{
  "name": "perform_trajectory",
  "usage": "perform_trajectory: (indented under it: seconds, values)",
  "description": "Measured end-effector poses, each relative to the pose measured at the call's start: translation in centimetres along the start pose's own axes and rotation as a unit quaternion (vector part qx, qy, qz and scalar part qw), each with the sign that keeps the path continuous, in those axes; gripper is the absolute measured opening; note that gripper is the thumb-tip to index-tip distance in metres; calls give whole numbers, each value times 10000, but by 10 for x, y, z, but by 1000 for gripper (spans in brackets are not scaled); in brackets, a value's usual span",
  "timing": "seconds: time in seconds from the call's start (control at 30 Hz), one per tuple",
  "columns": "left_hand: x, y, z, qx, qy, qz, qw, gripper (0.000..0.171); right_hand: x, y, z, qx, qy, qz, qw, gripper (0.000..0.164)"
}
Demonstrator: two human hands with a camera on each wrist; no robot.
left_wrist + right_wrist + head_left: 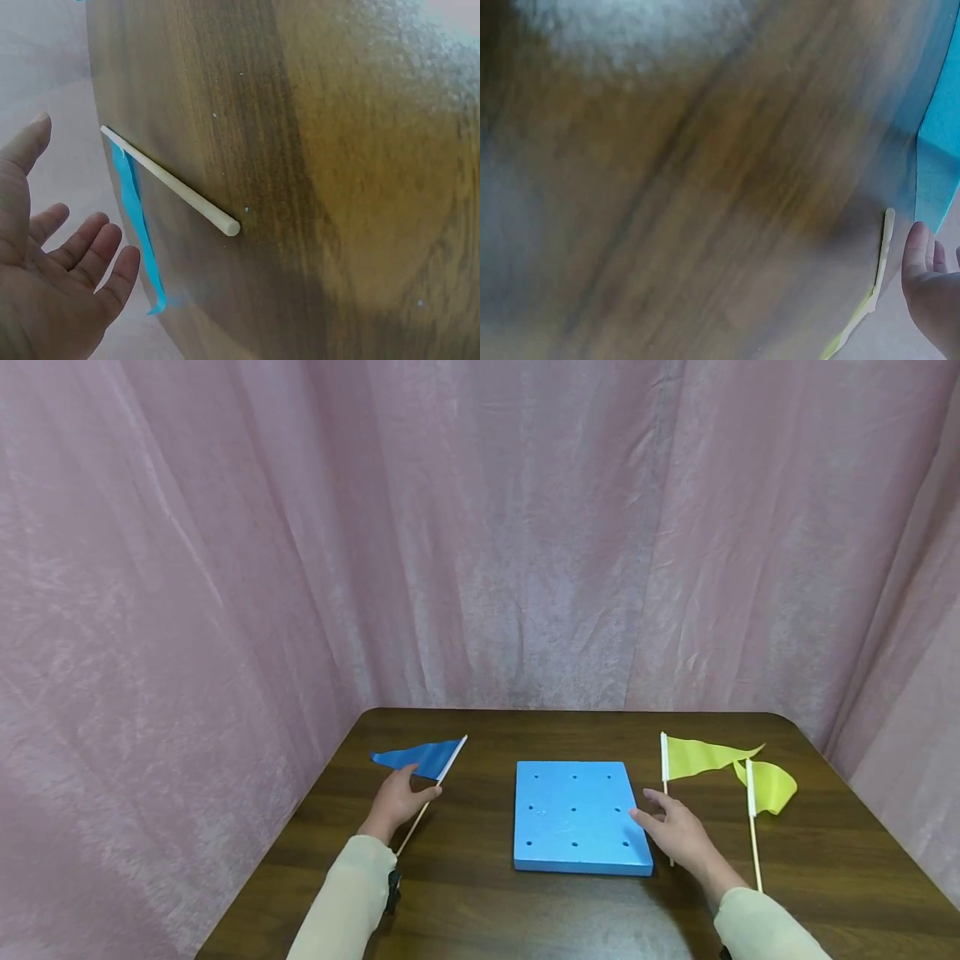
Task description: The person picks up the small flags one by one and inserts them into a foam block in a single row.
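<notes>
A blue pennant flag [424, 758] lies on the table at the left, its thin wooden stick [180, 187] slanting toward the near side. Over that stick hovers my left hand [401, 800], thumb and fingers spread apart and nothing between them; the left wrist view shows a gap between hand and stick. My right hand [677, 832] is beside the right edge of a light blue square board [551, 822] with rows of small holes. Its fingers are loosely extended and hold nothing. Partly behind it runs the stick of a yellow pennant flag [697, 757].
A second yellow flag [772, 787] lies farther right, its stick pointing toward the right sleeve. The brown wooden table [465, 910] has rounded far corners. Pink curtains [495, 568] hang behind it and along both sides.
</notes>
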State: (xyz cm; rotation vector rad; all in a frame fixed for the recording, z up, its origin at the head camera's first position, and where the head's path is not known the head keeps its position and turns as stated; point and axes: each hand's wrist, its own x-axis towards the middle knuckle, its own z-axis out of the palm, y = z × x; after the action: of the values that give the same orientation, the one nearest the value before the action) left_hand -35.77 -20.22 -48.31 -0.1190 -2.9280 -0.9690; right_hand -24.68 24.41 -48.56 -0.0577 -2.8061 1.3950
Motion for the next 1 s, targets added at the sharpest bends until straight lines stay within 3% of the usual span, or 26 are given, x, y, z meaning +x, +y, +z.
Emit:
perform_trajectory:
  seconds: [0.3, 0.7, 1.0]
  values:
    - [-3, -4, 2, -573, 22, -315, 9979, 69, -2, 1, 5, 107, 119, 221, 9996, 60]
    - [-4, -13, 7, -835, 132, -503, 9951, 55, -2, 1, 14, 378, 195, 471, 9980, 54]
    - [-6, -14, 9, -1435, 100, -766, 9866, 51, -4, 1, 16, 639, 241, 588, 9959, 53]
